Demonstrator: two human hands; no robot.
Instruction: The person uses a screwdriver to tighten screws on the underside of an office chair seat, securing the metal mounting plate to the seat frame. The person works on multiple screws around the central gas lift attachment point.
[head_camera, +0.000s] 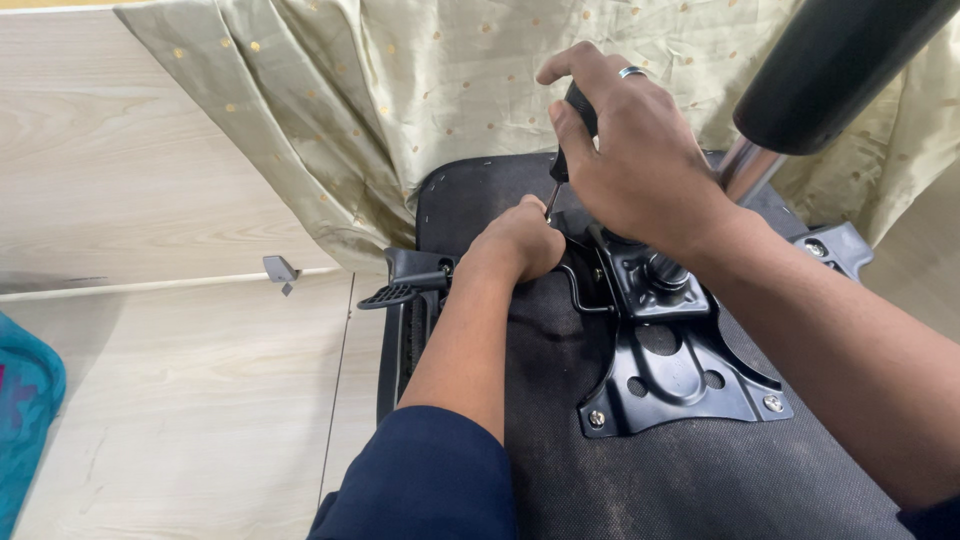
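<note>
Screwdriver (572, 140), stiff and slim, stands tip-down at the far-left corner of the black chair mechanism plate (680, 385); I judge its grippy handle the best hold, where my right hand (640, 160) clenches it, left hand (520, 240) pinching the tip.

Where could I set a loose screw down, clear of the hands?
Bare seat underside below the black mounting plate, or wood panel left of the lever. Crowded: left hand, right hand, screwdriver.

black-handled screwdriver (568, 140), upright, tip on black chair plate (680, 375)
</note>
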